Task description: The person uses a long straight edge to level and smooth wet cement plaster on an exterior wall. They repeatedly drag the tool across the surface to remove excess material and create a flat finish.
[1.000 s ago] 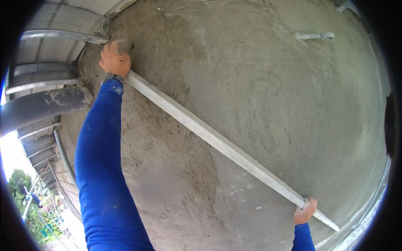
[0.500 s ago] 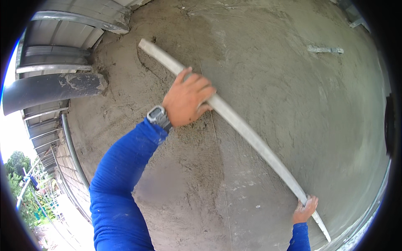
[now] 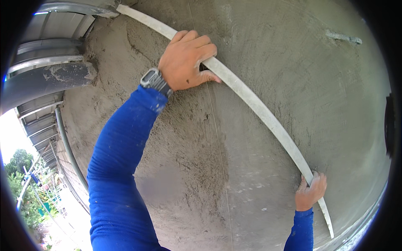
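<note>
A long pale straightedge (image 3: 264,113) lies diagonally across a grey plastered wall (image 3: 343,125), from the upper left to the lower right. My left hand (image 3: 184,62) is closed around its upper part, fingers over the top edge and thumb below. Near the lower end, my right hand (image 3: 310,193) grips it too. The straightedge appears to rest against the plaster, which is rough and darker at left and smoother at right. Its upper tip comes close to a metal beam (image 3: 79,8). A thin line (image 3: 226,188) runs down the wall, passing behind the straightedge.
At left a large dark pipe (image 3: 46,81) enters the wall beneath metal roofing sheets (image 3: 54,25). Below it, a thin grey pipe (image 3: 69,144) runs down beside the wall's edge. A small pale strip (image 3: 344,37) sits in the plaster at upper right. Trees (image 3: 21,163) show outside.
Both my hands have moved up the wall with the straightedge. Its upper end has shifted up and left, close to the metal beam. My right hand has risen slightly and moved a little right.
</note>
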Available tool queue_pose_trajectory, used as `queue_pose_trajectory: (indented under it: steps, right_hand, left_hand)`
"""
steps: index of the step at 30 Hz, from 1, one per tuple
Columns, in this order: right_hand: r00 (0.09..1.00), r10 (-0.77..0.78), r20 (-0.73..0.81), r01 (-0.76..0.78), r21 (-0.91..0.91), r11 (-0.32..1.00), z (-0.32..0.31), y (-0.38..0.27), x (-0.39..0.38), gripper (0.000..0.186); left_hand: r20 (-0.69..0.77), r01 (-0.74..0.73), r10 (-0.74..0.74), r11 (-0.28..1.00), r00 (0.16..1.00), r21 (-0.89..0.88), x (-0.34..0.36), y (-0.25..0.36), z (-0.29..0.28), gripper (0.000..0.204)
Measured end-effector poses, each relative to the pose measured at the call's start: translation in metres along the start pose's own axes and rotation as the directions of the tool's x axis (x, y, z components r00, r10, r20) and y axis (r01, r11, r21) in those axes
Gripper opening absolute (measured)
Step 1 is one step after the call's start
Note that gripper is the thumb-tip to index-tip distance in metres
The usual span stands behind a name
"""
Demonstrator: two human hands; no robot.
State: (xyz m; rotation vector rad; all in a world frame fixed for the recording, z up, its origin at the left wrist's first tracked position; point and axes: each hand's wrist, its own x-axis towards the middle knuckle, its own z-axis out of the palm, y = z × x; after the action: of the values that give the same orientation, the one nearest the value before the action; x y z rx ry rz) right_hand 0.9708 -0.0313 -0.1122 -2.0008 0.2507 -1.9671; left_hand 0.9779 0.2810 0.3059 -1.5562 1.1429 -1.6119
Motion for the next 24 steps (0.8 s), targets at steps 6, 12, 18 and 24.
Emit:
queue_pose_trajectory:
  steps: [6,12,18,24]
  right_hand:
    - [0.998,-0.007,0.061,0.01,-0.036,0.999,0.002,0.049,-0.074,0.037]
    - [0.98,0.074,0.185,-0.082,0.036,0.996,-0.012,0.122,-0.154,0.041]
    - [0.984,0.078,0.161,-0.075,-0.023,0.997,-0.013,0.103,-0.104,0.041]
    - [0.997,0.052,0.056,-0.053,0.019,0.998,-0.006,-0.031,0.008,0.04]
  left_hand:
    - [0.002,0.066,-0.066,0.994,0.998,-0.092,-0.05,0.078,0.013,0.049]
    - [0.109,0.074,-0.044,0.954,0.993,-0.292,-0.052,0.186,0.012,0.044]
    - [0.101,0.068,-0.049,0.978,0.994,-0.198,-0.013,0.127,0.005,0.051]
    - [0.081,0.021,-0.018,0.999,0.997,-0.043,-0.005,-0.022,-0.01,0.061]
